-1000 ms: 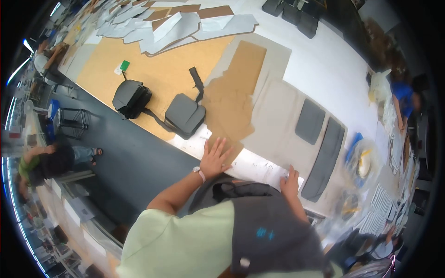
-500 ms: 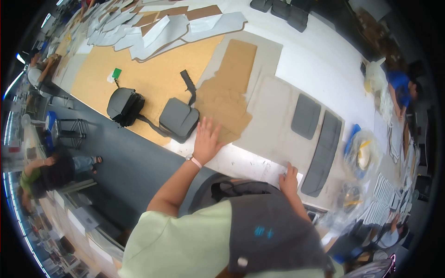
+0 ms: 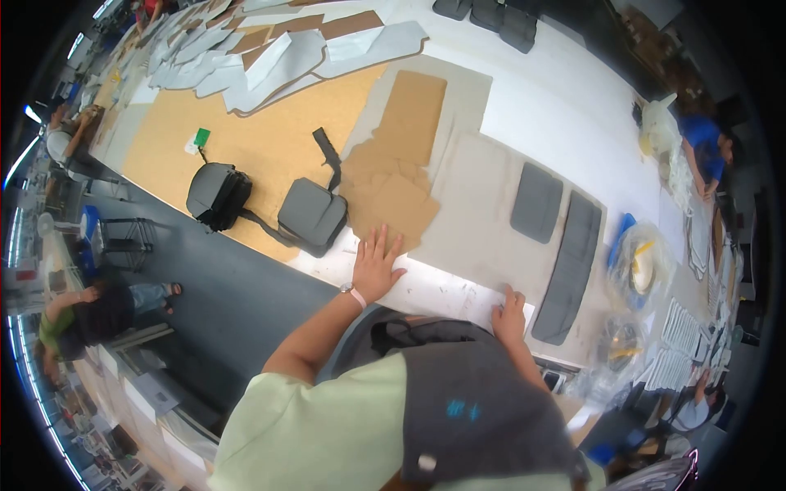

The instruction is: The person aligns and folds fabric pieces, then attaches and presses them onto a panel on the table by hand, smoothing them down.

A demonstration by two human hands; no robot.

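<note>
My left hand [image 3: 375, 268], with a pale band and watch at the wrist, lies flat with fingers spread. Its fingertips reach the lower edge of the brown paper pieces [image 3: 393, 196], and its palm is over the white strip at the table's near edge. Just left of it is a dark grey bag [image 3: 313, 214] with a strap, joined to a boxy black bag [image 3: 218, 196] that has a green tag [image 3: 202, 137]. My right hand [image 3: 509, 315] rests on the near edge, fingers slightly bent and holding nothing visible. Grey padded panels [image 3: 537, 203] lie beyond it.
White and brown sheets [image 3: 286, 57] are piled at the far left. More dark panels [image 3: 517, 31] sit at the far edge. Plastic bags with a tape roll [image 3: 643, 270] are on the right. A stool [image 3: 123, 236] stands in the aisle, and other people work around.
My left hand has moved right and slightly nearer to me, away from the dark grey bag, along the brown paper's lower edge. My right hand stays almost in place.
</note>
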